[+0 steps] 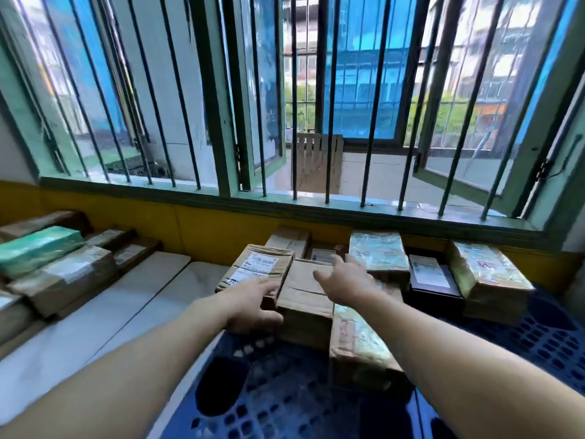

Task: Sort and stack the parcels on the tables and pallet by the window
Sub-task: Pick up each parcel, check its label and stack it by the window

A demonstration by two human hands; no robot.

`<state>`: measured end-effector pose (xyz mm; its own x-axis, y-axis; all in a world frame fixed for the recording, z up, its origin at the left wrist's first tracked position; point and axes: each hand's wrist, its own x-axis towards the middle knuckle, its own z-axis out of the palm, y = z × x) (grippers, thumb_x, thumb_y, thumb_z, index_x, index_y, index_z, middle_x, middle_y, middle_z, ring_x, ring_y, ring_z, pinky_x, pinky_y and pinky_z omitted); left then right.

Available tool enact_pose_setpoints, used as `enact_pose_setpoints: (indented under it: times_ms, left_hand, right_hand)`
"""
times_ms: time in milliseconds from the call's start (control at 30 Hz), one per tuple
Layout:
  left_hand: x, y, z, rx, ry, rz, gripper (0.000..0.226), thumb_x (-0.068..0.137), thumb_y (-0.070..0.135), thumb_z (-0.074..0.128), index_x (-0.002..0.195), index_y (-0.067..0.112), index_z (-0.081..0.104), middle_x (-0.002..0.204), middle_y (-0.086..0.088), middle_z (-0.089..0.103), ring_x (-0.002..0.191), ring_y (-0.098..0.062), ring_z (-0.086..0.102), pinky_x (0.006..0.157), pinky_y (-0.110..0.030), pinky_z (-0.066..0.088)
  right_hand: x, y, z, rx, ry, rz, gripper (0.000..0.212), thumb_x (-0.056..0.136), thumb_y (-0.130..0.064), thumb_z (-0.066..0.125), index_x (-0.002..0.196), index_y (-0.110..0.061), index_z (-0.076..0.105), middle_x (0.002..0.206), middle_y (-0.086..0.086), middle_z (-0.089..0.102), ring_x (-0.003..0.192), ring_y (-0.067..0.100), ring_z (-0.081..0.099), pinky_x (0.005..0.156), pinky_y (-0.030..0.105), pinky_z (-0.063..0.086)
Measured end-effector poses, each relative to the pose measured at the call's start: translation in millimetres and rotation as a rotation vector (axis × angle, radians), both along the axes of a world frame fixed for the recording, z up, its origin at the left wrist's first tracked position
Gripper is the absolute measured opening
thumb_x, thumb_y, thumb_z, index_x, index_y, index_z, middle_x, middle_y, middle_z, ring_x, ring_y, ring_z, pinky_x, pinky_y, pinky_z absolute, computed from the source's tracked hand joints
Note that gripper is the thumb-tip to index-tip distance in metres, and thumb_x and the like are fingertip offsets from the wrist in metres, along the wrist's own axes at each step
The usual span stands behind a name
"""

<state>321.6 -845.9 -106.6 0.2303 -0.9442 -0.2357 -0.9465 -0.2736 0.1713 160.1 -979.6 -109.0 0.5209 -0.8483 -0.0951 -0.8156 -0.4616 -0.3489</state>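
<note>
Blue pallet (522, 340), nearest us. Plain brown parcel (305, 299): our left grip (253, 307) curls round its left edge, right grip (345, 280) spread open on top, apparently steadying it for stacking among neighbouring parcels.

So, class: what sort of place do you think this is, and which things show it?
Probably a parcel sorting room: labelled cardboard parcels sit stacked on a blue plastic pallet and white tables under a barred window.
</note>
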Motion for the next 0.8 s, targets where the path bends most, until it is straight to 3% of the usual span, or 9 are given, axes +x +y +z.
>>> enact_pose_setpoints:
  times_ms: [133, 467, 800]
  left_hand:
    - [69, 69, 6, -0.113, -0.003, 0.166, 0.077, 0.087, 0.052, 0.059, 0.151, 0.031, 0.022, 0.158, -0.002, 0.023, 0.145, -0.020, 0.019, 0.118, -0.038, 0.020]
    - [241, 271, 3, -0.098, 0.092, 0.526, 0.077, 0.091, 0.051, 0.055, 0.153, 0.028, 0.016, 0.161, -0.002, 0.010, 0.147, -0.021, 0.012, 0.119, -0.034, 0.015]
    - [378, 305, -25, -0.160, 0.123, 0.709, 0.077, 0.089, 0.050, 0.058, 0.152, 0.026, 0.021, 0.159, 0.000, 0.018, 0.145, -0.020, 0.020, 0.117, -0.035, 0.021]
  right_hand:
    - [79, 60, 19, -0.025, -0.020, 0.140, 0.067, 0.098, -0.058, 0.039, 0.153, -0.021, 0.029, 0.158, 0.011, 0.030, 0.142, 0.033, 0.031, 0.114, 0.046, 0.030]
    - [300, 222, 9, 0.001, -0.038, 0.469, 0.069, 0.094, -0.064, 0.044, 0.149, -0.025, 0.034, 0.149, 0.009, 0.041, 0.129, 0.031, 0.047, 0.102, 0.047, 0.047]
    - [468, 250, -15, -0.016, -0.018, 0.657, 0.067, 0.094, -0.063, 0.047, 0.149, -0.026, 0.037, 0.147, 0.006, 0.045, 0.131, 0.029, 0.045, 0.104, 0.043, 0.046]
